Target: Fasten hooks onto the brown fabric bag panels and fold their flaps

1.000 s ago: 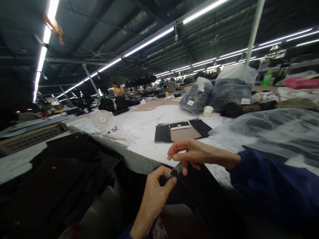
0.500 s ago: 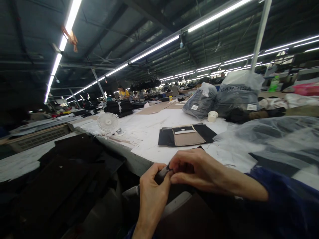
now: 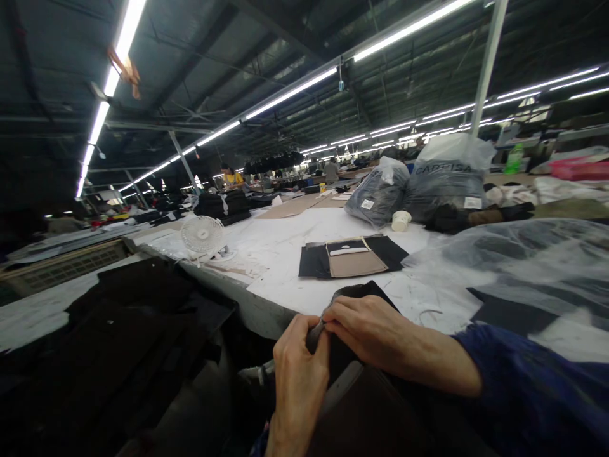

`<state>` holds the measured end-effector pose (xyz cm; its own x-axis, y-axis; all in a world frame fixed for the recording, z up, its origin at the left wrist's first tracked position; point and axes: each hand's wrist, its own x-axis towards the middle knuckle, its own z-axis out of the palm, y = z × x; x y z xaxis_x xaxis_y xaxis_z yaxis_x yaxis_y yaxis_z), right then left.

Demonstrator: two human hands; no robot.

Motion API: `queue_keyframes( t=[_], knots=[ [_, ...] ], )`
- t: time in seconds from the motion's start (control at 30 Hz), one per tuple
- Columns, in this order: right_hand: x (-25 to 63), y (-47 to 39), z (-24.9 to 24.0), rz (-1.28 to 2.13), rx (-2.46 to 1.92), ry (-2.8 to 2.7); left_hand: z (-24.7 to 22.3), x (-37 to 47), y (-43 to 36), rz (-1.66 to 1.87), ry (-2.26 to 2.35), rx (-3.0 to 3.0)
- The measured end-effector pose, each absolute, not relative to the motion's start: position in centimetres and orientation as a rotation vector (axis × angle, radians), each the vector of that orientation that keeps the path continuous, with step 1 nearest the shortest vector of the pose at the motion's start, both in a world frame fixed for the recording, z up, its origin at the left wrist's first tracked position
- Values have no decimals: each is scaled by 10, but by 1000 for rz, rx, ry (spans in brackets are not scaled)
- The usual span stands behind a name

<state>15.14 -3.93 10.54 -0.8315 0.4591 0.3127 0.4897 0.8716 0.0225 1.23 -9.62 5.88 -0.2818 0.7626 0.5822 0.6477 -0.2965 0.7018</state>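
Observation:
Between my hands is a dark fabric piece [image 3: 364, 291] with a greyish edge, hanging down over my lap. My left hand [image 3: 301, 374] pinches that edge between thumb and fingers. Close against it, my right hand [image 3: 375, 330] is closed on the same edge, fingertips pressed together. Part of the cloth rises behind my right knuckles at the table's front edge. Much of the lower fabric is lost in shadow. Just beyond my hands, a flat black panel with a beige pocket [image 3: 358, 265] and a white strip lies on the table.
A small white fan [image 3: 202, 235] stands on the white table [image 3: 271, 254], left of centre. Dark cut fabric [image 3: 143, 336] is piled at left. Filled plastic bags [image 3: 447, 181], a paper cup [image 3: 401, 221] and clear plastic sheeting [image 3: 533, 254] lie to the right. People work far back.
My right hand has closed down onto the fabric edge beside my left thumb. More of the dark cloth now shows above and behind my right hand. The view has shifted slightly.

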Motion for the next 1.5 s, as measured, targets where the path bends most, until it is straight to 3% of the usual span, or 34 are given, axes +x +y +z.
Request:
queue_keyframes(
  t=[0.13, 0.23, 0.33, 0.5, 0.57, 0.67, 0.9, 1.17, 1.5],
  knots=[
    [150, -41, 100, -465, -614, -2771, 56, 13, -94, 1675, 1821, 1906],
    [151, -40, 102, -337, -664, -2699, 54, 16, -93, 1728, 1785, 1950],
    [150, -35, 103, 175, -808, -2521, 54, 19, -93, 1730, 1750, 1921],
    [150, -13, 100, 1565, -832, -1935, 55, 19, -94, 1605, 1671, 1595],
    [153, -5, 104, 1772, -761, -1667, 53, 13, -93, 1516, 1566, 1391],
    [162, 0, 116, 1666, -691, -1676, 50, 3, -91, 1415, 1458, 1210],
    [167, -19, 121, 1032, -628, -2550, 54, 2, -95, 1412, 1422, 1340],
    [164, -15, 120, 1188, -725, -2550, 65, 9, -103, 1319, 1498, 1534],
    [165, -19, 124, 796, -672, -2665, 62, 6, -106, 1270, 1530, 1562]
  ],
)
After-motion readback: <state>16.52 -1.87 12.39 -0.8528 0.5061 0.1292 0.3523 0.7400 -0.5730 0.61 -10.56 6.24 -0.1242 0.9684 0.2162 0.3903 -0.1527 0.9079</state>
